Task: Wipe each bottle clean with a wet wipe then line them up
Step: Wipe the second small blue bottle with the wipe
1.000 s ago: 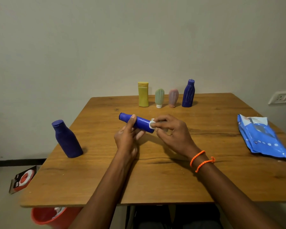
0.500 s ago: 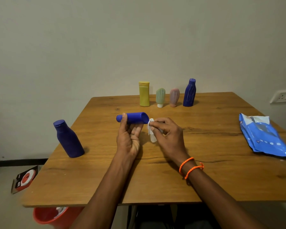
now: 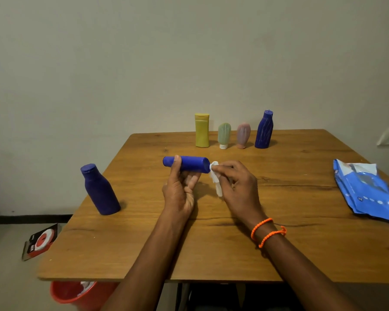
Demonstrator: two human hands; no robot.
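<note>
I see my left hand gripping the blue bottle sideways; at its three o'clock end, my right hand pinches the wet wipe.

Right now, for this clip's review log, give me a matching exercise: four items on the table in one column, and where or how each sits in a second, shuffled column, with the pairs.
Items:
1. yellow bottle
2. wet wipe
3. wipes packet
4. dark blue bottle

States:
A. standing alone near the table's left edge
B. pinched in the right hand
C. leftmost in the back row
D. lying flat at the table's right side

Pairs: 1-C, 2-B, 3-D, 4-A
</note>
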